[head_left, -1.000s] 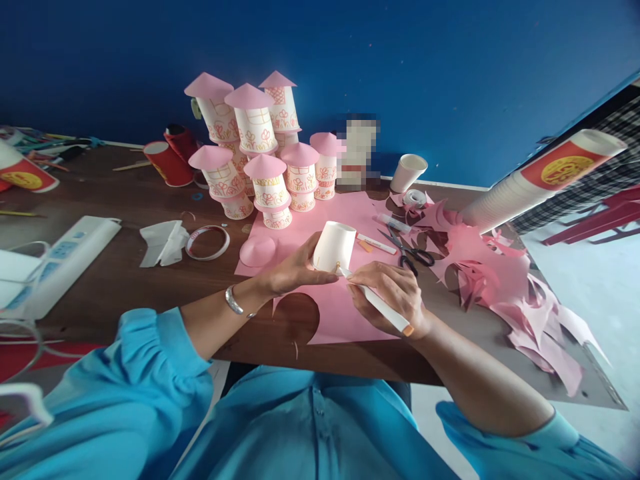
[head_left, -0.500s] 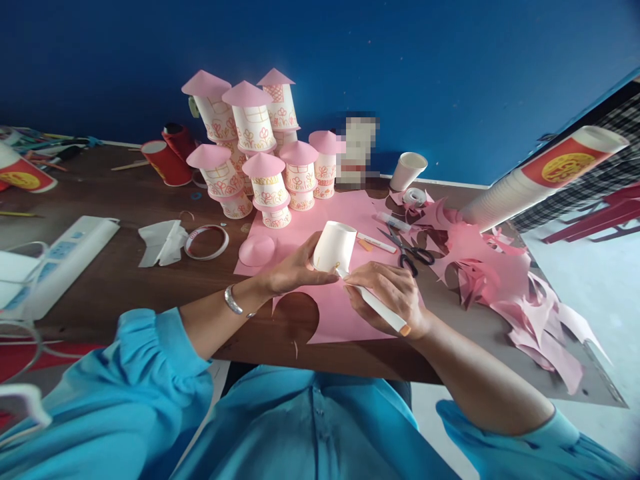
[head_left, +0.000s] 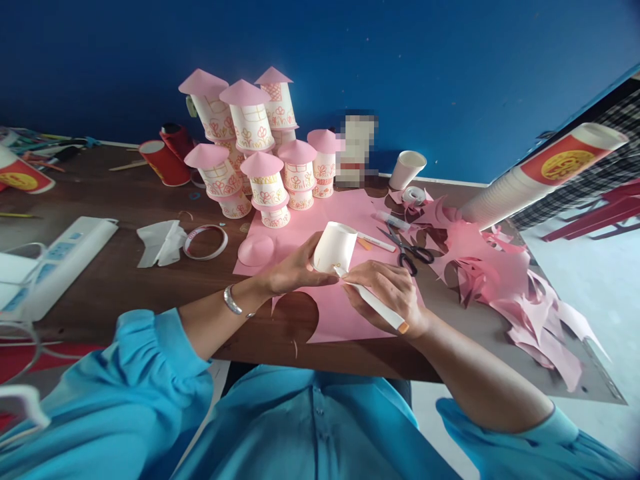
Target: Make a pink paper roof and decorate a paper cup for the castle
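My left hand point(head_left: 295, 267) is wrapped round a white paper cup point(head_left: 336, 243), its mouth tipped up and away. In my right hand point(head_left: 385, 290) is a white marker with an orange end point(head_left: 380, 308), its tip at the lower side of the cup, where a small yellowish mark shows. Beneath both hands lies a pink paper sheet point(head_left: 330, 320) with a rounded cut-out. A pink paper cone point(head_left: 256, 251) rests left of the cup. To the right are a second marker point(head_left: 379, 243) and black-handled scissors point(head_left: 407, 250).
Several cup towers with pink cone roofs point(head_left: 265, 167) stand behind. Pink scraps point(head_left: 480, 260) and a leaning stack of cups point(head_left: 530, 177) fill the right. A tape roll point(head_left: 206, 256), crumpled white paper point(head_left: 161, 243) and a power strip point(head_left: 65, 260) lie left. A single cup point(head_left: 407, 170) stands behind.
The marker tip has shifted very slightly left along the cup's lower side. My left hand still holds the cup in the same place.
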`<move>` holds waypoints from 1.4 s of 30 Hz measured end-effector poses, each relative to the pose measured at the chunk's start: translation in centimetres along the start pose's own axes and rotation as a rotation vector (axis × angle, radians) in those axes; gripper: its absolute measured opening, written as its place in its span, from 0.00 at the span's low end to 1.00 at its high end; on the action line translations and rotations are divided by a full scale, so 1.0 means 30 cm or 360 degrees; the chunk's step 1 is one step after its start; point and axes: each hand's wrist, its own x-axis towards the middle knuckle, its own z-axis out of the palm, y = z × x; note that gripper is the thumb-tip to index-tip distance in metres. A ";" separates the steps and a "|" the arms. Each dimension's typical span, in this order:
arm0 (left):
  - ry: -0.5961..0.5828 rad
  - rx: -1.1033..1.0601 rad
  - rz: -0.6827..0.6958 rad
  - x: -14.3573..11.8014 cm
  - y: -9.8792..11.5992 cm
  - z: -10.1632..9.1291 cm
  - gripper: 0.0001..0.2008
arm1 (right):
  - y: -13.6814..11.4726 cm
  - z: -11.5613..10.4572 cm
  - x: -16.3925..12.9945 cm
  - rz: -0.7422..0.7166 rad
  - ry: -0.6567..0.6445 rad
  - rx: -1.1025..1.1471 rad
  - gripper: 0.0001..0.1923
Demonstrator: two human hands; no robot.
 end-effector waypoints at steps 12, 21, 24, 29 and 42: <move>-0.0022 -0.0018 0.0021 -0.002 0.008 0.001 0.44 | 0.004 0.006 -0.003 0.0022 0.0087 -0.0022 0.09; 0.0011 0.0008 0.0016 -0.001 -0.001 -0.001 0.44 | 0.005 0.006 -0.008 0.0039 0.0093 -0.0022 0.10; 0.0012 0.0010 0.0004 -0.001 -0.002 -0.004 0.43 | 0.004 0.006 -0.007 0.0040 0.0105 -0.0034 0.10; -0.0002 -0.0016 0.0002 0.000 -0.003 -0.004 0.43 | 0.005 0.004 -0.003 0.0023 0.0090 -0.0015 0.09; -0.0007 0.0009 0.0031 -0.001 0.003 -0.002 0.43 | 0.005 0.006 0.000 0.0006 0.0140 -0.0074 0.10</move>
